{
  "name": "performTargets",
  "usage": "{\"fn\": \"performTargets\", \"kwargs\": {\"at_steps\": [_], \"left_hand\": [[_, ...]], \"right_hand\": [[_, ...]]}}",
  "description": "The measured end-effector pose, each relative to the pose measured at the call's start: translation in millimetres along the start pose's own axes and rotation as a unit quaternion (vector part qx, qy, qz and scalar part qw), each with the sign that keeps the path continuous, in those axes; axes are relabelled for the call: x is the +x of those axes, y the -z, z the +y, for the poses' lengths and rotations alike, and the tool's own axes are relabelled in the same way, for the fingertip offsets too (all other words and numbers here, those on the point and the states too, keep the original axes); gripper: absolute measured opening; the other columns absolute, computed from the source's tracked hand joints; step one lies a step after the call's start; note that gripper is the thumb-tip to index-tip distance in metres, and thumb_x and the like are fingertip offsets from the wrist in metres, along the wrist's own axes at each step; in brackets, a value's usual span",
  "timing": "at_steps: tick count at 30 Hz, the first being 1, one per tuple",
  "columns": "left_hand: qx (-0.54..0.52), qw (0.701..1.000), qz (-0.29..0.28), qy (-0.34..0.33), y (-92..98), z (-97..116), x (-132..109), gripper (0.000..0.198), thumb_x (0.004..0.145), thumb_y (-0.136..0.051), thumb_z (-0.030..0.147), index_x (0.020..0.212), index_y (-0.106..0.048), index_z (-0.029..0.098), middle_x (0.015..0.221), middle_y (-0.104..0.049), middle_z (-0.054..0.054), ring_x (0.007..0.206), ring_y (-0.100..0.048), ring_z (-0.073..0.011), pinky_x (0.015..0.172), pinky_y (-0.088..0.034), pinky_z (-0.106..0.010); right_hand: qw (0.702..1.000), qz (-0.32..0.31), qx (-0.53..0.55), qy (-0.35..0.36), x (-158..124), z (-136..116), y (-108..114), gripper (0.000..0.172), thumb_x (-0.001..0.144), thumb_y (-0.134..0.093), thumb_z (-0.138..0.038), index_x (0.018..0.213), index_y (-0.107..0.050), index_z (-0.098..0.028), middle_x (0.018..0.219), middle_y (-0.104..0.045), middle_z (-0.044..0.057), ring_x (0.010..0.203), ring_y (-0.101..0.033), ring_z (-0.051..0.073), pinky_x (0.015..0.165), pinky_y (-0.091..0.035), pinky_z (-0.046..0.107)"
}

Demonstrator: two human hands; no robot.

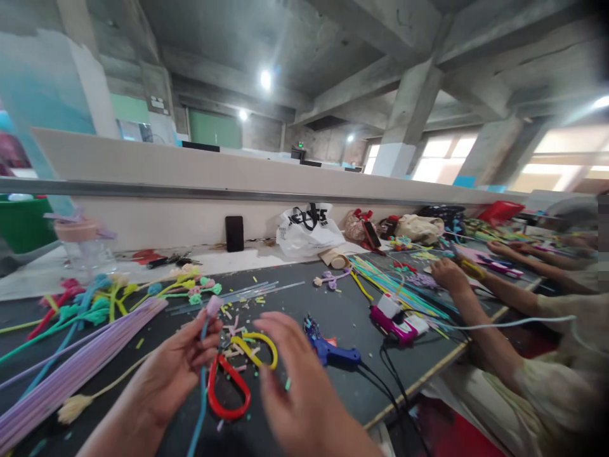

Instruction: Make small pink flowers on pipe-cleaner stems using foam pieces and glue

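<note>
My left hand (pixel 178 368) pinches a blue pipe cleaner stem (pixel 203 387) tipped with a pale pink bud (pixel 214 305), held upright above the dark table (pixel 342 311). My right hand (pixel 297 387) hovers just right of it, fingers loosely spread and blurred, holding nothing I can see. Below and between my hands lie a red pipe cleaner loop (pixel 229 388) and a yellow loop (pixel 259 348). A blue glue gun (pixel 329 348) rests just right of my right hand.
A bundle of lilac pipe cleaners (pixel 71 368) and finished green-stemmed flowers (pixel 118 298) lie left. A pink glue gun (pixel 397 320), coloured sticks (pixel 394 282), a white bag (pixel 307 231) and a black phone (pixel 234 233) sit beyond. Other people's arms (pixel 480 317) work at right.
</note>
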State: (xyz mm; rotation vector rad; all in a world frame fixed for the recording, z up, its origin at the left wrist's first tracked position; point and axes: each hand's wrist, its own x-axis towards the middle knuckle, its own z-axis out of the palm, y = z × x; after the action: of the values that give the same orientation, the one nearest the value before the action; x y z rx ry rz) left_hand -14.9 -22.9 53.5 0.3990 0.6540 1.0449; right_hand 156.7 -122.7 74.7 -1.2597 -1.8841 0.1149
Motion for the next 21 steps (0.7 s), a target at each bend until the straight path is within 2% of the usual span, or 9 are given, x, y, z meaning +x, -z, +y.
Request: {"fn": "performTargets", "kwargs": {"at_steps": [2,3,4,6,9,13,17,19,21], "left_hand": [[-0.007,0.999,-0.034,0.016,0.0,-8.9,3.3,0.014,0.086,-0.046,0.012,0.086,-0.059,0.006,0.069,-0.053,-0.005,0.046,-0.044,-0.0036,0.034,-0.036,-0.012],[-0.011,0.999,-0.044,0.024,0.9,-12.9,4.9,0.014,0.085,-0.046,0.011,0.085,-0.059,0.006,0.070,-0.053,-0.005,0.047,-0.044,-0.0032,0.034,-0.035,-0.011],[-0.016,0.998,-0.053,0.026,2.2,-16.3,6.3,0.014,0.085,-0.046,0.010,0.086,-0.058,0.005,0.070,-0.052,-0.005,0.048,-0.045,-0.0033,0.035,-0.035,-0.011],[-0.021,0.998,-0.063,0.020,4.9,-21.2,8.4,0.014,0.085,-0.045,0.009,0.087,-0.058,0.005,0.072,-0.053,-0.006,0.052,-0.048,-0.0046,0.040,-0.039,-0.012],[-0.034,0.997,-0.061,0.020,8.4,-24.7,9.9,0.011,0.084,-0.046,0.008,0.087,-0.057,0.006,0.075,-0.053,-0.006,0.056,-0.050,-0.0058,0.046,-0.045,-0.015],[-0.049,0.997,-0.053,0.019,12.4,-25.5,11.7,0.009,0.084,-0.047,0.008,0.087,-0.055,0.008,0.074,-0.053,-0.005,0.055,-0.050,-0.0054,0.047,-0.044,-0.014],[-0.058,0.998,-0.032,0.024,15.5,-25.5,12.4,0.006,0.084,-0.048,0.010,0.083,-0.054,0.010,0.071,-0.052,-0.003,0.052,-0.048,-0.0048,0.043,-0.039,-0.013],[-0.066,0.997,-0.029,0.028,15.9,-25.3,11.4,0.007,0.084,-0.048,0.011,0.081,-0.054,0.010,0.069,-0.051,-0.003,0.051,-0.047,-0.0045,0.041,-0.037,-0.013],[-0.070,0.997,-0.025,0.030,15.2,-25.0,10.0,0.007,0.084,-0.048,0.011,0.079,-0.054,0.010,0.068,-0.051,-0.003,0.050,-0.046,-0.0043,0.041,-0.036,-0.013]], "right_hand": [[0.991,-0.017,-0.107,-0.075,-13.1,42.5,14.8,0.066,0.064,-0.039,0.002,0.127,-0.039,-0.017,0.131,-0.043,0.009,0.123,-0.037,0.020,0.105,-0.030,0.039],[0.977,-0.045,-0.164,-0.125,-18.7,65.4,19.3,0.068,0.061,-0.039,0.003,0.127,-0.040,-0.014,0.131,-0.044,0.011,0.123,-0.038,0.023,0.104,-0.030,0.043],[0.958,-0.077,-0.217,-0.171,-23.7,87.1,22.0,0.070,0.057,-0.040,0.003,0.126,-0.043,-0.012,0.129,-0.046,0.014,0.120,-0.041,0.026,0.101,-0.033,0.046],[0.913,-0.142,-0.299,-0.240,-31.4,122.1,23.9,0.074,0.055,-0.042,0.002,0.127,-0.044,-0.015,0.134,-0.043,0.013,0.119,-0.042,0.031,0.095,-0.037,0.051],[0.883,-0.201,-0.349,-0.241,-36.1,147.4,23.9,0.072,0.058,-0.043,-0.001,0.128,-0.044,-0.017,0.131,-0.048,0.012,0.115,-0.047,0.032,0.089,-0.041,0.048],[0.882,-0.224,-0.360,-0.207,-29.4,153.6,27.3,0.059,0.060,-0.044,-0.002,0.118,-0.050,-0.009,0.119,-0.057,0.016,0.107,-0.054,0.029,0.089,-0.042,0.040],[0.912,-0.156,-0.324,-0.197,-20.8,160.9,33.6,0.046,0.063,-0.046,-0.011,0.108,-0.052,-0.012,0.107,-0.062,0.014,0.098,-0.059,0.027,0.087,-0.044,0.038],[0.935,-0.079,-0.281,-0.204,-17.8,158.4,36.5,0.044,0.061,-0.049,-0.016,0.104,-0.052,-0.014,0.102,-0.063,0.013,0.092,-0.061,0.027,0.082,-0.047,0.037],[0.953,0.026,-0.204,-0.223,-14.3,145.5,37.3,0.044,0.059,-0.053,-0.021,0.103,-0.052,-0.017,0.097,-0.065,0.011,0.083,-0.064,0.026,0.074,-0.051,0.035]]}}
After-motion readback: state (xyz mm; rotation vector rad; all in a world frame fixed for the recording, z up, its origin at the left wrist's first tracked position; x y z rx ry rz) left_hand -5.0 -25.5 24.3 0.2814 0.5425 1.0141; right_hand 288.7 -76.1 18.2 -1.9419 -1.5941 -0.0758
